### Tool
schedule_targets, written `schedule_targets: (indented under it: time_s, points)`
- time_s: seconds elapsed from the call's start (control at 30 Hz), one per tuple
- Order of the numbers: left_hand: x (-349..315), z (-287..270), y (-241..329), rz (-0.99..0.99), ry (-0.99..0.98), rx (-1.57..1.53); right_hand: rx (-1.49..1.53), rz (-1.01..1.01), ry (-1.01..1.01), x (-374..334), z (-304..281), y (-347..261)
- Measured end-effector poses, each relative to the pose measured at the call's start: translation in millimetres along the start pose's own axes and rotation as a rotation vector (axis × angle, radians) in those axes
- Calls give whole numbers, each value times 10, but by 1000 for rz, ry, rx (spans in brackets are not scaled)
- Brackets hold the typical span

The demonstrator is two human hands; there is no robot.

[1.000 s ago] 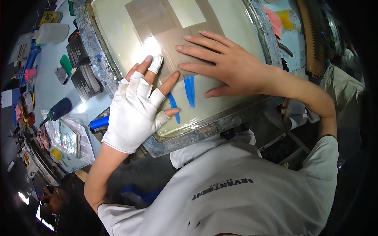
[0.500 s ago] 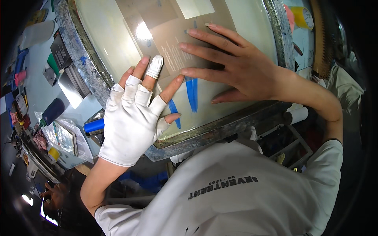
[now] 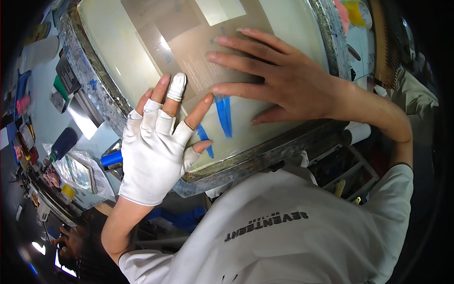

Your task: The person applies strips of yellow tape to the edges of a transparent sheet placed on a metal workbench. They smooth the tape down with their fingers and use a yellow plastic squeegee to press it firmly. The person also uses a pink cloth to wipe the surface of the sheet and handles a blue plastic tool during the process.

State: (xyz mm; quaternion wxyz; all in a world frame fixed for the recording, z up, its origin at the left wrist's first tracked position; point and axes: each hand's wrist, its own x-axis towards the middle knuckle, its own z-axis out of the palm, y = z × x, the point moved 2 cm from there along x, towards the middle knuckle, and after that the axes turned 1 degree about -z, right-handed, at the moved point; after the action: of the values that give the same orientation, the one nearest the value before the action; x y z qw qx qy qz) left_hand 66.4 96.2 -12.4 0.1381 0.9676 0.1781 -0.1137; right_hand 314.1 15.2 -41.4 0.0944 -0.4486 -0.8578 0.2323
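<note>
My left hand (image 3: 153, 146) wears a white fingerless glove, with a white cover on one finger. Its fingers are spread, the tips on the lower left edge of a brownish translucent sheet (image 3: 156, 26) and the pale surface beside it. Bare and palm down, my right hand (image 3: 300, 80) reaches in from the right, fingers stretched over the same sheet. The sheet lies on a pale, glossy panel (image 3: 293, 19) inside a stained frame (image 3: 246, 154). One strip of blue tape (image 3: 224, 118) runs down from the sheet near my right index fingertip; another blue strip (image 3: 205, 137) lies by my left thumb.
Left of the frame, a light table holds a dark bottle (image 3: 66, 140), a clear plastic bag (image 3: 78, 173), a blue cylindrical object (image 3: 111, 158) and stacked dark cards (image 3: 87, 102). A yellow tape roll (image 3: 358, 14) sits at the upper right. A rack (image 3: 347, 173) stands below the frame.
The whole view has shifted slightly, so the frame, sheet and both hands appear a little further left and lower. Both hands keep about the same place on the sheet.
</note>
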Motion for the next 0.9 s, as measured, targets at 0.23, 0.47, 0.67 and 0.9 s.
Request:
schedule_targets:
  time_s: [0.23, 0.47, 0.67, 0.9]
  points:
    - [17, 4, -9, 4, -32, 20, -3, 29, 16, -106, 15, 44]
    - [21, 0, -17, 3, -25, -6, -7, 42, 9, -90, 19, 38]
    - [13, -1, -15, -5, -28, -22, 1, 59, -2, -87, 28, 41]
    - [12, -1, -25, -2, -37, -26, 20, 59, 4, -88, 31, 48]
